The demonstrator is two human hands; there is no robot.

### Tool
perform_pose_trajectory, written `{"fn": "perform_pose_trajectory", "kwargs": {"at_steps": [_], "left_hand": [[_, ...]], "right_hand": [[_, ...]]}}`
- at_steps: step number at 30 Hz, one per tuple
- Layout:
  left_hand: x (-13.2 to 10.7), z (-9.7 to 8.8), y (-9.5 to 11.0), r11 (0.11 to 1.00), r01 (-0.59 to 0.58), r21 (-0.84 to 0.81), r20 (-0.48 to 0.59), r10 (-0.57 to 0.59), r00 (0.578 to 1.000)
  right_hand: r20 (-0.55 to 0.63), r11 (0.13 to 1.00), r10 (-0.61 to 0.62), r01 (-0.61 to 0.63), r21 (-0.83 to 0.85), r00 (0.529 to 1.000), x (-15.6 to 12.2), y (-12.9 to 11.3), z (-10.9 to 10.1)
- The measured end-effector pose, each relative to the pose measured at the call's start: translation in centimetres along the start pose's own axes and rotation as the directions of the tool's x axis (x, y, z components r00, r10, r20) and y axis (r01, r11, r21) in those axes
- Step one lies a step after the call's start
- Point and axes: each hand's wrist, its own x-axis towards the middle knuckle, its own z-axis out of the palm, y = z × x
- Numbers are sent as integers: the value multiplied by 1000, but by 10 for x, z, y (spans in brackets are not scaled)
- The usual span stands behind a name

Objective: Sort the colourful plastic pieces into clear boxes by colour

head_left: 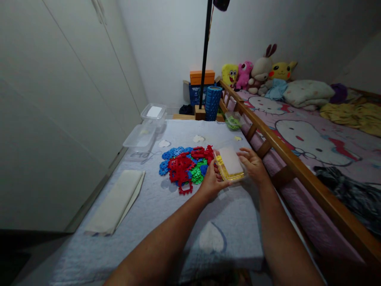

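Note:
Both my hands hold a clear plastic box with a lid, filled with yellow pieces, just above a pale blue quilted mat. My left hand grips its left side, fingers curled round the edge. My right hand closes on its right side. To the left of the box lies a pile of red, blue and green flat plastic building pieces.
Empty clear containers and another with a white lid stand at the mat's far left. A tub of green pieces sits at the far right. Folded cloth lies on the left. A wooden bed rail runs along the right.

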Motion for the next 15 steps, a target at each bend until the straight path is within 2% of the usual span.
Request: {"fn": "perform_pose_trajectory", "kwargs": {"at_steps": [5, 11, 15], "left_hand": [[-1, 1, 2, 999, 16, -44, 8, -16, 1000], [2, -2, 0, 1000, 24, 0, -3, -24, 1000], [3, -4, 0, 1000, 30, -6, 45, -30, 999]], "right_hand": [[-23, 999, -42, 42, -5, 999, -5, -4, 4], [-148, 963, -130, 89, -255, 980, -10, -4, 11], [-156, 910, -208, 133, -393, 965, -12, -6, 12]]}}
